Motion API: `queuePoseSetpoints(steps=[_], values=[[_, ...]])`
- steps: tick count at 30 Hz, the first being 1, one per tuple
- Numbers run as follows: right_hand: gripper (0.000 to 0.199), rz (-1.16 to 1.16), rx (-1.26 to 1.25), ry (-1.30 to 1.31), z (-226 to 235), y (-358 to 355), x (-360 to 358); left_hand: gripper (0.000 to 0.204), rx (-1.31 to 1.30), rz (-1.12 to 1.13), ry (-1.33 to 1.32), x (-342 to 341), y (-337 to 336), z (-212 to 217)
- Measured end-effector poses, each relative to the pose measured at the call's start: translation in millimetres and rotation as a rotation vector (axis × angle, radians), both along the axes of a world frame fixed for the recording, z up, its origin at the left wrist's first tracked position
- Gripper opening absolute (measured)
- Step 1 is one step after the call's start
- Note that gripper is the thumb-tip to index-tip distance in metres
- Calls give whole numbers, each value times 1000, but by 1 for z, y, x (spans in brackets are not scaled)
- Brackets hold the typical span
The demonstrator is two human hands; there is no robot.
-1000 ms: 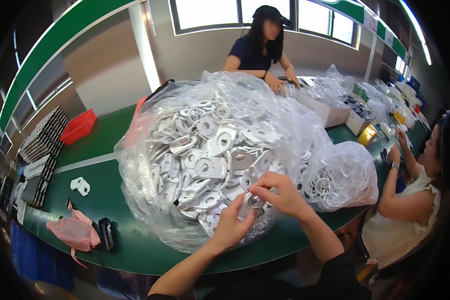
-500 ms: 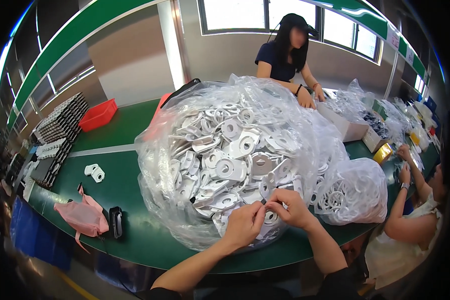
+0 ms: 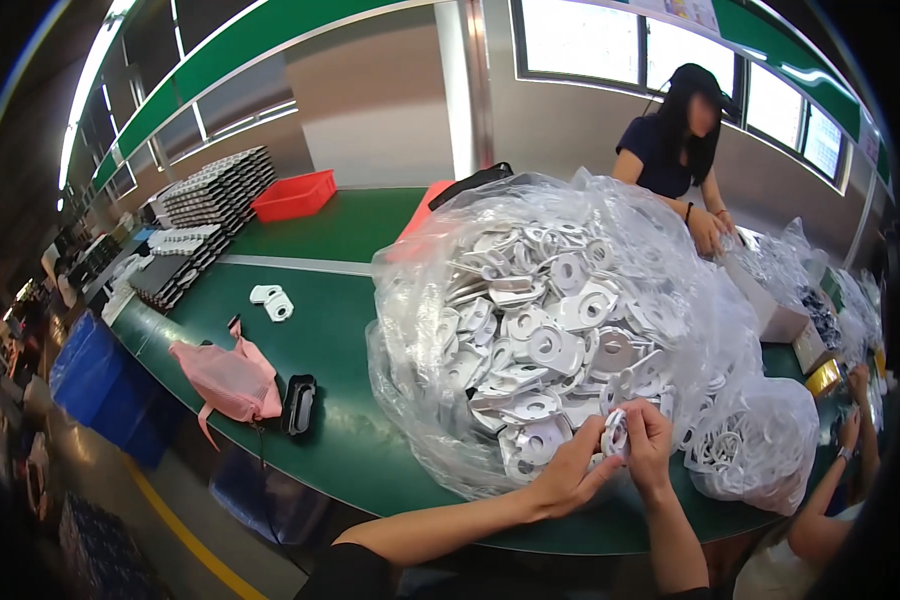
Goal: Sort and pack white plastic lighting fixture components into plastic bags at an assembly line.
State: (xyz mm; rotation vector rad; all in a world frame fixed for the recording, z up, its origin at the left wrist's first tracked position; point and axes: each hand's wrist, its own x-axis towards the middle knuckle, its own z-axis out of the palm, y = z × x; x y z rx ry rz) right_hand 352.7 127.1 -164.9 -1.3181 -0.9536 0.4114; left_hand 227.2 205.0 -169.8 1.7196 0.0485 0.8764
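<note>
Between my two hands, in front of the big bag, is a small white plastic part with a round hole [image 3: 615, 434]. My left hand [image 3: 568, 478] grips its left side with the fingertips, the thumb underneath. From the right, my right hand [image 3: 649, 444] pinches the same part, its fingers closed around the edge. Behind them a large clear plastic bag [image 3: 410, 430] stands open, heaped with white plastic parts [image 3: 555, 345] of flat shape with round holes. A smaller clear bag [image 3: 770, 440] of white rings sits to the right of my hands.
Two white parts [image 3: 273, 302] lie on the green table [image 3: 320, 265]. A pink pouch [image 3: 228, 380] and a black case [image 3: 299, 404] rest near its front edge. Stacked trays [image 3: 220, 190] and a red bin [image 3: 295, 195] stand far left. Two people [image 3: 670, 150] work at the right.
The view has swung left, so everything appears further right. My hands have drawn slightly apart and turned, and the white part between them now shows plainly.
</note>
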Motion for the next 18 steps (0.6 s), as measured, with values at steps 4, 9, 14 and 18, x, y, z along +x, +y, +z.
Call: queuePoseSetpoints(steps=[4,9,14,18], values=[[13,88,-58,-192,11,-3,3,28,-207,-158,198,0,26,-1],[11,92,-134,-442,16,-5,12,22,262,64,224,4,33,5],[12,167,-218,-337,17,-5,9,20,350,73,257,2,44,2],[14,285,-350,-231,23,-15,17,19,345,-43,324,0,43,5]])
